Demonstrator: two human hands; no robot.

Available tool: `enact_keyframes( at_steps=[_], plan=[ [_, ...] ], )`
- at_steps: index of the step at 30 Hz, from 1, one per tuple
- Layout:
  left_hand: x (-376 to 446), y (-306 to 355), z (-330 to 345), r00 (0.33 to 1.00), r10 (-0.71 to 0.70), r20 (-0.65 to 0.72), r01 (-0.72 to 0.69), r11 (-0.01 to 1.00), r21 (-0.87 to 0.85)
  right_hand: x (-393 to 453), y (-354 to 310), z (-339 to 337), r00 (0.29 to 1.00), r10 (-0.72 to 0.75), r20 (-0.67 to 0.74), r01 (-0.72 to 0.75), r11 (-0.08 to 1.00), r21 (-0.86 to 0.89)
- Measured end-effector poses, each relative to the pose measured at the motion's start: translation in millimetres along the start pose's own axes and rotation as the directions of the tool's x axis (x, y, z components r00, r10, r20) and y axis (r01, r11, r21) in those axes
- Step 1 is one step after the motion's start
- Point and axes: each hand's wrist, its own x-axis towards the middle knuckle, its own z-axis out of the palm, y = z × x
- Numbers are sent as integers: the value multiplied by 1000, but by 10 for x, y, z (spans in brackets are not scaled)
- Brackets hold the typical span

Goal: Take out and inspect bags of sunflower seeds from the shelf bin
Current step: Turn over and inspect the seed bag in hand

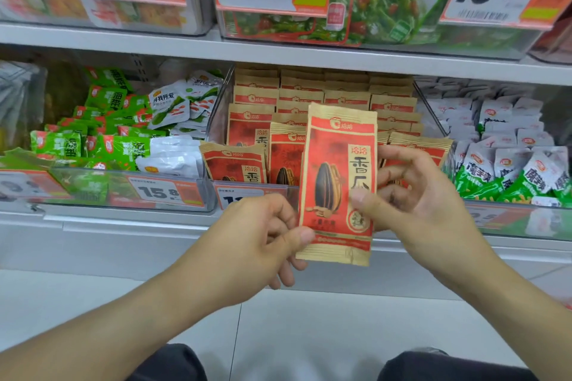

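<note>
A red and tan bag of sunflower seeds stands upright in front of the shelf, held by both hands. My left hand pinches its lower left corner between thumb and fingers. My right hand grips its right edge, thumb on the front and fingers behind. Behind it a clear shelf bin holds several more of the same bags in upright rows.
A bin of green and white snack packs sits to the left, a bin of white and green packs to the right. Price cards hang on the bin fronts. An upper shelf carries more bins. White floor lies below.
</note>
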Motion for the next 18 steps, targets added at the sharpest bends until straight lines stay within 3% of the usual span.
enact_keyframes(
  at_steps=[2,5,9,13,18],
  plan=[
    [15,-11,-32,1000,-13,11,13,1000,3,8,-52,2,998,62,-32,-58,990,129],
    [27,-25,-40,998,-27,60,29,999,-35,16,-77,-23,996,88,-8,-87,987,133],
    [18,-9,0,993,-41,114,73,953,-295,11,-81,-85,995,89,33,-91,993,75],
    [33,25,-13,1000,-1,9,4,908,-418,-33,-119,-78,987,78,139,-90,992,84],
    [65,-40,-30,993,35,-109,-77,907,-414,-77,-157,-53,984,-16,177,-17,982,186]
  ],
)
